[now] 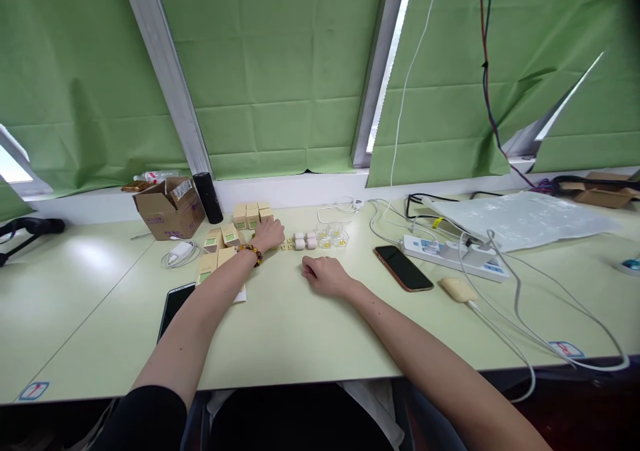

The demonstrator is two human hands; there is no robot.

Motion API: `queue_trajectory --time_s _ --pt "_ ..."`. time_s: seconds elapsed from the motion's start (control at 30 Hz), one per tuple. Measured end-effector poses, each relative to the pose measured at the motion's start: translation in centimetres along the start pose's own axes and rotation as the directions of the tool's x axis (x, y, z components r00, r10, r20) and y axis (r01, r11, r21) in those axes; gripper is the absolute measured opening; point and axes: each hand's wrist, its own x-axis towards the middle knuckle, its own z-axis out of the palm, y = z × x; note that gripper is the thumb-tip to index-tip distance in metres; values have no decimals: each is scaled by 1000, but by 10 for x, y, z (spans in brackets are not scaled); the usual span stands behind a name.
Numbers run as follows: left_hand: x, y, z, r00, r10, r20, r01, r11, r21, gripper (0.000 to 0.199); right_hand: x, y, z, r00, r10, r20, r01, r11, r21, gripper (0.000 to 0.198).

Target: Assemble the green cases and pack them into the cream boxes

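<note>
At the back of the group of small tan boxes (251,215), my left hand (269,234) reaches down with bent fingers. A beaded bracelet circles its wrist. Whatever its fingertips hold, if anything, is hidden from view. Just right of that hand lie small yellowish pieces (288,244), then several pale pink, round-edged pieces (305,240). Beyond these stand clear small containers (333,236) with yellow bits inside. My right hand (326,275) rests on the table in front of the pink pieces, its fingers curled in and nothing visible in them. More tan boxes (207,264) lie by my left forearm.
A cardboard box (170,209) and a black cylinder (208,198) stand at back left. A phone (175,304) lies partly under my left forearm. To the right are another phone (404,268), a power strip (455,257), a cream case (458,289), loose cables and a plastic bag (525,217).
</note>
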Motion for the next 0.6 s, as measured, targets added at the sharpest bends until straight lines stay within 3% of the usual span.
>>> queue_trajectory --time_s 0.6 --pt "3 -24 1 987 -156 39 158 984 -86 49 0 -1 0 1000 -7 -7 7 1000 1 8"
